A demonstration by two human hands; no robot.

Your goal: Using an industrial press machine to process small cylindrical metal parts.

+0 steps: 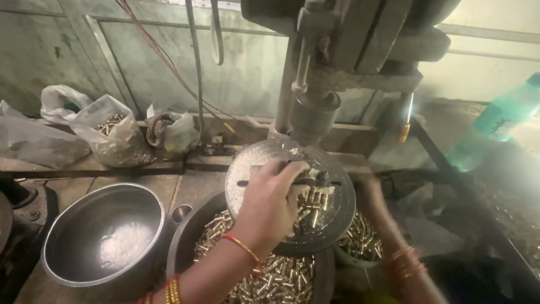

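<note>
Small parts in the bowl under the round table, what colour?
Brass-gold, shiny. The small parts fill the bowl below the left hand; head view shows them best.

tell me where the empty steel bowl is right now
In the head view, the empty steel bowl sits at lower left, beside the basin of brass pieces under the left hand.

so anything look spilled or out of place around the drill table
Some small brass pieces lie loose on the round machine table by the left hand, above the bowl of brass pieces. A torn plastic bag behind gapes open, showing more pieces. Right hand is blurred.
</note>
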